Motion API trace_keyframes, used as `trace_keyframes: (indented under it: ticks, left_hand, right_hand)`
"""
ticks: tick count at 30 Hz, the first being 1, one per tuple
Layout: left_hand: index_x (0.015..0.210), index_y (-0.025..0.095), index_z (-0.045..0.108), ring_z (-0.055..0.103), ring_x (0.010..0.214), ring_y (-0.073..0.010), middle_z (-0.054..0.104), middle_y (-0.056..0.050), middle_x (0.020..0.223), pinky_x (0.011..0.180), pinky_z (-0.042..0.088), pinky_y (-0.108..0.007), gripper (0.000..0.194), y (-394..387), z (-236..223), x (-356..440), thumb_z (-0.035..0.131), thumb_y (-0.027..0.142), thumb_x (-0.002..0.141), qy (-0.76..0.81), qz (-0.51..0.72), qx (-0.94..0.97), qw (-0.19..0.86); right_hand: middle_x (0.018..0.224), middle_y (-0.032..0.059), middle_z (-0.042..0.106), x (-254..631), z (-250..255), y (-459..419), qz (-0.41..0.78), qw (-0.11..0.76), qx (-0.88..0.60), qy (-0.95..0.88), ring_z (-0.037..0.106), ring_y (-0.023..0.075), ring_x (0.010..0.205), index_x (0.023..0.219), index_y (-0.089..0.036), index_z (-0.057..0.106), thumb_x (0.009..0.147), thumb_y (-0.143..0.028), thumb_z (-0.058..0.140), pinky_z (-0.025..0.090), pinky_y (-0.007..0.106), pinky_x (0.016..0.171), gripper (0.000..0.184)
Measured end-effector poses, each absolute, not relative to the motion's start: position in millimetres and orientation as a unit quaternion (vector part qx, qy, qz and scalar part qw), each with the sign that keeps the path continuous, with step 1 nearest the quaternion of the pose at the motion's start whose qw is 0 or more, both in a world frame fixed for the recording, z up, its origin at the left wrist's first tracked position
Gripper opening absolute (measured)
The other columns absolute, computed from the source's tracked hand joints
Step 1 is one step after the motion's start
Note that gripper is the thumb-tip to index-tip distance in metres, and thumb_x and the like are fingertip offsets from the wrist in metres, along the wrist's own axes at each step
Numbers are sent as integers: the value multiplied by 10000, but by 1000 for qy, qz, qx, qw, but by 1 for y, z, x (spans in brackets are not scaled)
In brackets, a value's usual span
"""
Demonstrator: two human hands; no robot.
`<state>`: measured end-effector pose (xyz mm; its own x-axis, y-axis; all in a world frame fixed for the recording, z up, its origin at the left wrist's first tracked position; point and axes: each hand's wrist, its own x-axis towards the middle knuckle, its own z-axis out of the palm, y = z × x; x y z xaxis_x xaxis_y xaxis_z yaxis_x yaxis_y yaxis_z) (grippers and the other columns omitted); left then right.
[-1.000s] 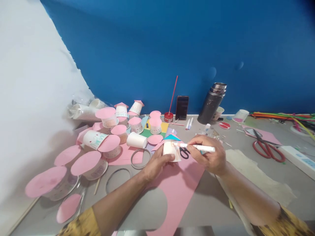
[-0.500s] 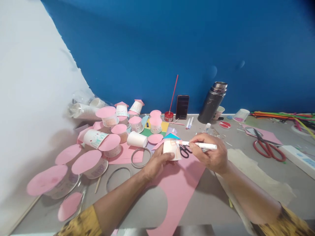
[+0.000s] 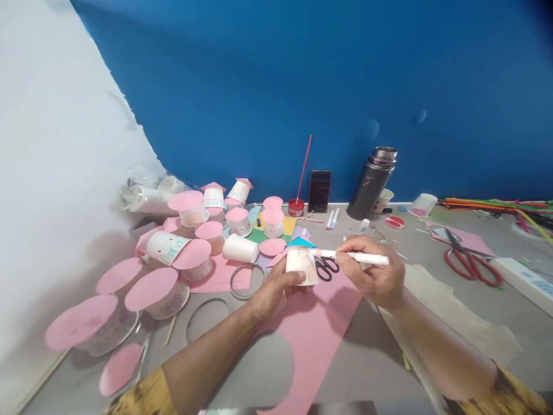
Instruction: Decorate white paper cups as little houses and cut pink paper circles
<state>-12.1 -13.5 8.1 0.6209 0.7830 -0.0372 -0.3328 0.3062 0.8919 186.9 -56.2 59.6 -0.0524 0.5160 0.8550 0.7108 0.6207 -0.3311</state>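
Left hand (image 3: 272,290) wraps the paper cup (image 3: 299,262), likely light, crushable, best gripped near its rim; right of it, right hand (image 3: 377,276) pinches a marker (image 3: 370,258).

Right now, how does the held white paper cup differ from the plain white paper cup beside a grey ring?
The held white paper cup is in the left hand's grip; the plain white paper cup lies on its side. The held cup carries faint orange-brown marks; the plain cup shows none on its visible side. Both are white paper cups.
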Motion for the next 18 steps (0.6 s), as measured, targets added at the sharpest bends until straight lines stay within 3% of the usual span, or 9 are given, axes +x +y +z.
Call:
trace_keyframes:
  ticks: [8,18]
  left_hand:
    - [1136,171,652,590,829,-201,658,-68,940,740,444,-330,370,-14,6,-11,690,263,779,254,362,479,759]
    - [1194,169,635,591,843,-198,659,-69,976,748,471,-332,389,-12,2,-12,676,258,818,255,361,508,739]
  right_hand:
    - [648,-2,697,184,59,-54,-125,523,-390,-748,647,154,553,857,-230,638,897,-147,608,491,266,527,97]
    - [625,-9,680,186,63,-55,-91,507,-393,-762,601,132,503,812,-218,634,891,-163,595,453,248,500,103]
